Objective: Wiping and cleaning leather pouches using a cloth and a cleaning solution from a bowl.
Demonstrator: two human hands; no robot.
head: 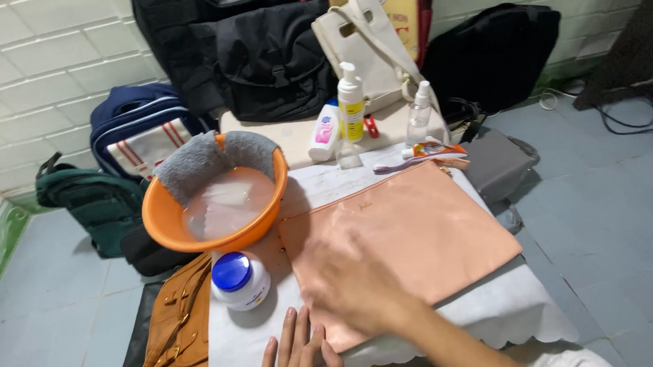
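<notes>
A flat pink pouch [414, 225] lies on the white cloth-covered table [514, 305]. My right hand [351, 281] is blurred with motion and rests palm down on the pouch's near left part, holding nothing. My left hand [299, 350] lies flat on the cloth at the table's near edge, fingers pointing away from me, just short of the pouch's near corner. A white jar with a blue lid [238, 279] stands left of both hands. Behind the jar is an orange basin [162, 219] of cloudy water with a grey cloth [208, 159] draped over its far rim.
At the table's back stand a yellow-and-white pump bottle [351, 103], a small white bottle [324, 131] and a clear spray bottle [419, 114], with a toothpaste tube [440, 149] beside them. A brown leather bag [181, 321] hangs at the left. Backpacks and bags line the tiled wall.
</notes>
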